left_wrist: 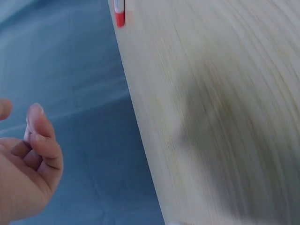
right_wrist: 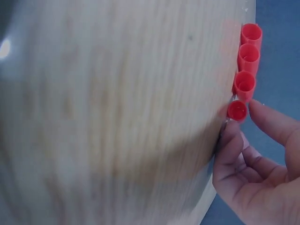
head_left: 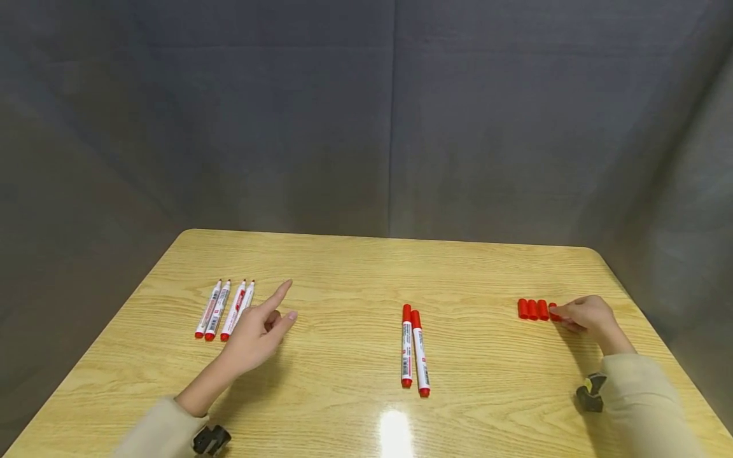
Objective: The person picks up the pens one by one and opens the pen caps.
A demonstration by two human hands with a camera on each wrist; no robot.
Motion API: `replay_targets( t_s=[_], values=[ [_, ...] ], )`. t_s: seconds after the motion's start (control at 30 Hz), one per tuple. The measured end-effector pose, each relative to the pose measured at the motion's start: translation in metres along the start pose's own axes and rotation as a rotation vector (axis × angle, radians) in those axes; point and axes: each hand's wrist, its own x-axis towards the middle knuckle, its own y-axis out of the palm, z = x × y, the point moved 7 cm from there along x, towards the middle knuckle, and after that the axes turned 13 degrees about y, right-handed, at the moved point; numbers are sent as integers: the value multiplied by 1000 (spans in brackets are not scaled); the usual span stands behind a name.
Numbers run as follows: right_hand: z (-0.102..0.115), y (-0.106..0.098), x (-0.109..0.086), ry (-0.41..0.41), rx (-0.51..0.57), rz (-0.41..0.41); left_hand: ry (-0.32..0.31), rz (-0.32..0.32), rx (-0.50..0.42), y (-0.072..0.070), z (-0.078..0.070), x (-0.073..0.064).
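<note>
My right hand [head_left: 585, 313] is at the right end of a row of red marker caps [head_left: 532, 310]. In the right wrist view its fingers and thumb pinch the end cap [right_wrist: 237, 111], whose open end shows. The left hand [head_left: 254, 334] hovers over the table, holding nothing, its index finger and thumb extended and the other fingers curled loosely. Beside it lie several uncapped red markers [head_left: 214, 310], tips pointing away; the hand partly hides the rightmost. In the left wrist view a marker's red end [left_wrist: 120, 18] shows at the top.
Two capped red markers [head_left: 407, 346] lie side by side mid-table, caps pointing away. The wooden table [head_left: 343, 273] has rounded far corners, and a dark grey curtain [head_left: 286, 127] hangs behind it. Light glares near the front edge.
</note>
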Motion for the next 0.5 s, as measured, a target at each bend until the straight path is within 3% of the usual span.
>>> replay_targets(
  t_s=[0.27, 0.5],
  values=[
    [7, -4, -15, -63, -37, -30, 14, 60, -100, 34, -12, 11],
    [13, -6, -31, -105, -35, -9, 0, 96, -187, 54, -23, 15]
  ],
)
